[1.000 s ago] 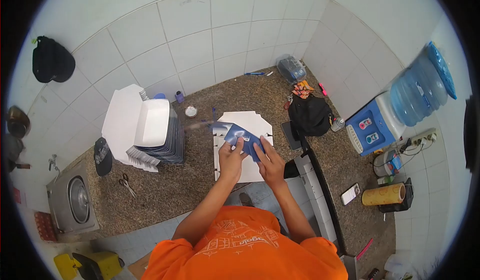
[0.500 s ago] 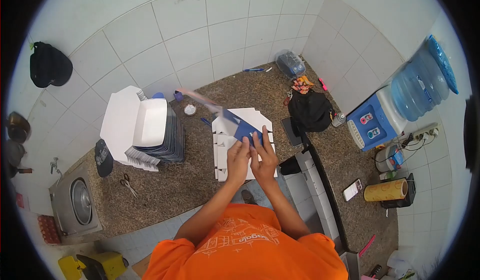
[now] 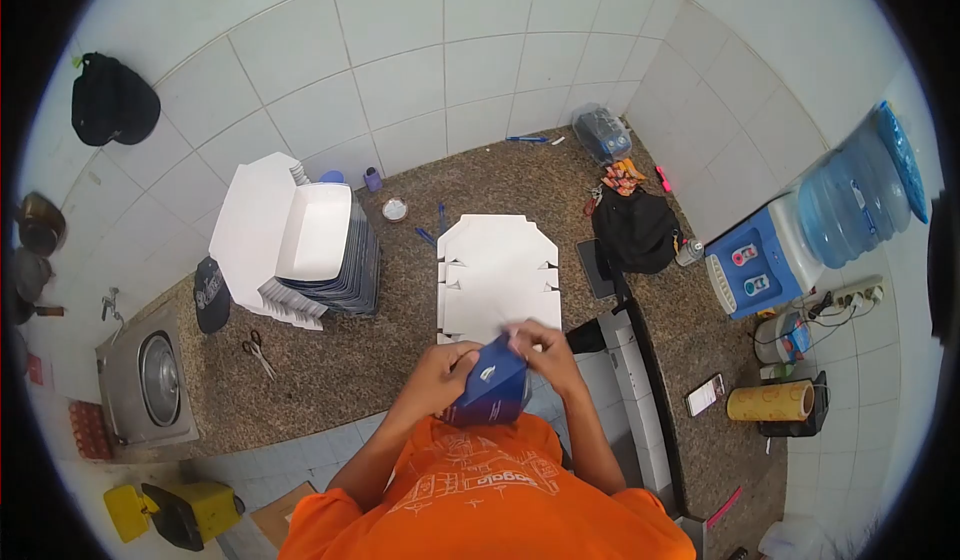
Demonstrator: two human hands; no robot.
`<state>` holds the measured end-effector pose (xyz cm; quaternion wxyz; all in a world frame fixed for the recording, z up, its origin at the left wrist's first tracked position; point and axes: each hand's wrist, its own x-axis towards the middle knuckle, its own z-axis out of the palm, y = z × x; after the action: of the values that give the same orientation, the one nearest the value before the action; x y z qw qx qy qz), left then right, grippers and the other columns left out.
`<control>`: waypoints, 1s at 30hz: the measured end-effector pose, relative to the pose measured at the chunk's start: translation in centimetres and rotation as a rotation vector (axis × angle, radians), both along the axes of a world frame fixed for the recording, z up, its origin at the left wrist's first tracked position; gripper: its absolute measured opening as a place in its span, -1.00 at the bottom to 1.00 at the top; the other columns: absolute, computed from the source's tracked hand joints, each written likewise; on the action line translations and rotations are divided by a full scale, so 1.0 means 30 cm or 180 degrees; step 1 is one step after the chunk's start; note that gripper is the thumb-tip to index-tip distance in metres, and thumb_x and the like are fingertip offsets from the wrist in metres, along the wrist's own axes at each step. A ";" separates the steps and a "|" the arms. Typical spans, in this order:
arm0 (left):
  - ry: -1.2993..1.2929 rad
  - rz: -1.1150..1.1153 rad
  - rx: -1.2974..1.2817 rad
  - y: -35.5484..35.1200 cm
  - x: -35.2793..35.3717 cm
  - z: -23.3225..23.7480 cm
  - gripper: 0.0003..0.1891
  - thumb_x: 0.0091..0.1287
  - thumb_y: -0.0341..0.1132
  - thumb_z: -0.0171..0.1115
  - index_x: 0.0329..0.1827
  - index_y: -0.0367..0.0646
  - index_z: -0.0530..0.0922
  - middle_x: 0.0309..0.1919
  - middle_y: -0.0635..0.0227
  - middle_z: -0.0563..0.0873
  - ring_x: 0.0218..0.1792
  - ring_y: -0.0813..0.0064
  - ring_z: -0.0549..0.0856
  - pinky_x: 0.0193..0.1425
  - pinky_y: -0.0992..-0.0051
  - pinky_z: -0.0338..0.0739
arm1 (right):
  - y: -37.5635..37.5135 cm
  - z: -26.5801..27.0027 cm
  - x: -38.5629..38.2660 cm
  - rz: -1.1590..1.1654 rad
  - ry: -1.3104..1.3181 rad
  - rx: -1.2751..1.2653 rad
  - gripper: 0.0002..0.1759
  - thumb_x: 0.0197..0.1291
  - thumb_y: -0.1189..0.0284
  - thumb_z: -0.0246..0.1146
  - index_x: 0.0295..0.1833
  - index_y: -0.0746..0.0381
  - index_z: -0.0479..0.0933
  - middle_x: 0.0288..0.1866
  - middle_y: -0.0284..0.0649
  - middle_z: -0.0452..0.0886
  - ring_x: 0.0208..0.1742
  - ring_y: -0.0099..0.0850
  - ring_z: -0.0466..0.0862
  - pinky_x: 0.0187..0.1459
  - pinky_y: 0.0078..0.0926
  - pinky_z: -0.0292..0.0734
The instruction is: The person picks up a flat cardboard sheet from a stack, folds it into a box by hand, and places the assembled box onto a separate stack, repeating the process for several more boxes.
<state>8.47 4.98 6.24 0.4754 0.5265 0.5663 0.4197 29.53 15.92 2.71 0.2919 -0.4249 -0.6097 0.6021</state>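
Close against my orange shirt is a blue cardboard box (image 3: 490,392) with a small white print on its upper face. My left hand (image 3: 432,378) grips its left edge, thumb on the blue face. At the upper right corner, my right hand (image 3: 546,354) pinches the cardboard, its fingertips slightly blurred. Just beyond both hands lies a white die-cut cardboard blank (image 3: 500,270) with notched sides, flat on the counter. To the left stands a tall nested stack of open boxes (image 3: 322,235), white inside and dark blue outside, lids folded out leftward.
Scissors (image 3: 259,353) and a dark cap (image 3: 211,296) lie on the granite counter (image 3: 340,380) near the metal sink (image 3: 152,390). Pens (image 3: 440,218) and a small round container (image 3: 395,210) sit behind. A black bag (image 3: 637,230), phone (image 3: 705,395) and water dispenser (image 3: 752,265) are at right.
Both hands have drawn the blue cardboard down toward my body from above the blanks. Its raised flap has come down, my hands are farther apart, and the view has shifted slightly.
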 end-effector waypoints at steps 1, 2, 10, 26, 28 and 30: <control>-0.0010 0.0032 -0.0012 -0.015 0.005 -0.008 -0.72 0.58 -0.35 0.10 0.17 -0.29 0.65 -0.31 0.09 0.80 -0.25 0.41 0.79 -0.08 0.43 0.63 | -0.021 0.028 0.005 0.0678 0.0166 0.0003 -0.65 0.39 0.36 0.37 0.24 0.20 0.70 -0.23 -0.39 0.57 -0.24 -0.59 0.46 -0.14 -0.58 0.39; -0.0023 0.0182 -0.0255 -0.030 0.012 -0.008 -0.72 0.57 -0.41 0.08 0.24 -0.27 0.60 -0.33 0.18 0.79 -0.34 0.52 0.73 -0.18 0.45 0.59 | -0.037 0.044 0.007 0.1353 0.0338 -0.0005 -0.67 0.30 0.38 0.47 0.15 0.19 0.75 -0.27 -0.42 0.51 -0.30 -0.60 0.43 -0.24 -0.59 0.37; 0.0222 0.0206 -0.0239 -0.049 -0.030 0.033 -0.58 0.53 -0.50 0.07 0.44 -0.16 0.40 -0.43 0.29 0.74 -0.44 0.60 0.71 -0.34 0.52 0.51 | -0.059 0.095 -0.076 0.0774 -0.0296 0.0515 -0.75 0.20 0.42 0.53 -0.01 0.17 0.77 -0.18 -0.37 0.57 -0.20 -0.54 0.52 -0.15 -0.53 0.44; -0.2658 -0.0437 0.0049 -0.095 -0.371 -0.092 -0.05 0.36 -0.16 0.51 0.69 -0.24 0.13 0.34 0.05 0.64 0.17 0.42 0.74 0.08 0.49 0.69 | 0.012 0.031 -0.038 -0.0662 0.0115 0.0802 -0.50 0.54 0.20 0.20 0.34 0.36 0.50 0.15 0.06 0.66 0.23 -0.16 0.64 0.29 -0.26 0.45; -0.0665 0.0030 0.0298 -0.110 -0.288 -0.052 -0.29 0.41 -0.32 0.45 0.58 -0.23 0.36 0.19 0.28 0.74 0.00 0.54 0.75 0.04 0.48 0.66 | 0.015 -0.027 -0.030 -0.0418 -0.0126 0.0929 -0.48 0.56 0.20 0.16 0.40 0.37 0.47 0.19 0.10 0.65 0.26 -0.13 0.63 0.33 -0.25 0.43; -0.0369 0.0132 0.0213 -0.113 -0.287 -0.028 -0.46 0.45 -0.33 0.41 0.45 -0.23 0.48 0.06 0.32 0.77 -0.10 0.56 0.73 -0.03 0.47 0.64 | 0.037 -0.039 -0.025 -0.0148 -0.0383 0.1074 -0.46 0.59 0.20 0.12 0.45 0.38 0.44 0.24 0.14 0.63 0.28 -0.11 0.62 0.37 -0.24 0.41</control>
<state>-0.15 1.59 5.38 0.4807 0.5050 0.5344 0.4779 28.77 17.02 1.54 0.3358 -0.4192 -0.7084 0.4578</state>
